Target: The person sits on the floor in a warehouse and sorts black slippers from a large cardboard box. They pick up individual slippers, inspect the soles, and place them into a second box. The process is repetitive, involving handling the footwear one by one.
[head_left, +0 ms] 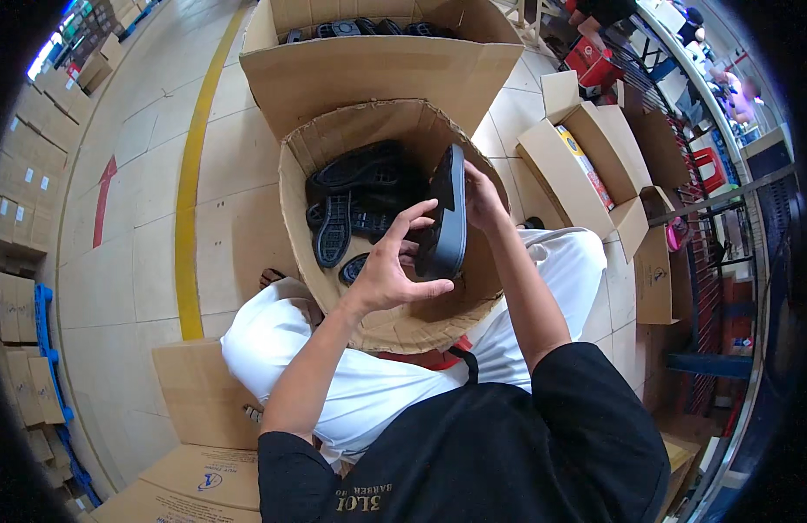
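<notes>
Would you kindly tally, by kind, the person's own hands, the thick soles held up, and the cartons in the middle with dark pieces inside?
Hands: 2 (left hand, right hand)
Thick sole held up: 1
Cartons with dark pieces: 2 (near carton, far carton)
Total: 5

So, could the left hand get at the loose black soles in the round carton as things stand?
Probably yes: the left hand is over the open carton, nothing visible covers the loose soles, and the right hand seems to support the raised sole.
</notes>
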`<state>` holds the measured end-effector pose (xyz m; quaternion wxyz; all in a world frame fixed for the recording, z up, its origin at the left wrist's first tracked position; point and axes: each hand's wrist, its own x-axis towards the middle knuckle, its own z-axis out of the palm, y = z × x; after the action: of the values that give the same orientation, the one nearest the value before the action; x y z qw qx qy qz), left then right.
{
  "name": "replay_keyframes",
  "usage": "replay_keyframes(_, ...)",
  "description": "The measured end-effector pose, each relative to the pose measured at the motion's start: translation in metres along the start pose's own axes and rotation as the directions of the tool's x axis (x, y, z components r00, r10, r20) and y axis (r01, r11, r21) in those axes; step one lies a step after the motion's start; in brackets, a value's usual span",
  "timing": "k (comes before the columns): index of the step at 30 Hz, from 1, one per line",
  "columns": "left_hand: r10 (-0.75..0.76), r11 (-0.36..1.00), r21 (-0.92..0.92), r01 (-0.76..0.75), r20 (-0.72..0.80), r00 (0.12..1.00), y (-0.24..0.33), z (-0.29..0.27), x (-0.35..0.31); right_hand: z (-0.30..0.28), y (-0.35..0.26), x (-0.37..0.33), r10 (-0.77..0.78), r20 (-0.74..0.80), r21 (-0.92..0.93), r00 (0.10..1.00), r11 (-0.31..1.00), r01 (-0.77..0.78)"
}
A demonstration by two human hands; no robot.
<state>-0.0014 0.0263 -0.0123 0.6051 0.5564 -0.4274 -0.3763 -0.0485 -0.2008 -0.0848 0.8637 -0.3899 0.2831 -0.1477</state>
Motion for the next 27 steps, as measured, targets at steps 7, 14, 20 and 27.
replay_keyframes(7, 0.096, 0.953, -0.285, -0.100, -0.029, 0.995, -0.012, -0.016, 0.008, -0.007, 0.048, -0.004, 0.174, -0.210, 0.022, 0.962, 0.985, -0.173)
replay_keyframes(14, -0.166, 0.759, -0.641, -0.110, -0.355, 0.920, -0.012, -0.042, 0.007, -0.022, 0.057, -0.020, 0.194, -0.088, -0.001, 0.977, 0.981, -0.195)
replay_keyframes(20, -0.255, 0.754, -0.649, -0.104, -0.436, 0.863, -0.025, -0.063, 0.005, 0.009, 0.035, -0.031, 0.196, -0.101, 0.023, 0.975, 0.981, -0.195)
replay_keyframes(27, -0.174, 0.917, -0.395, 0.066, -0.246, 0.954, -0.016, -0.076, 0.007, 0.018, 0.022, -0.045, -0.019, 0.072, -0.155, 0.997, 0.987, 0.030)
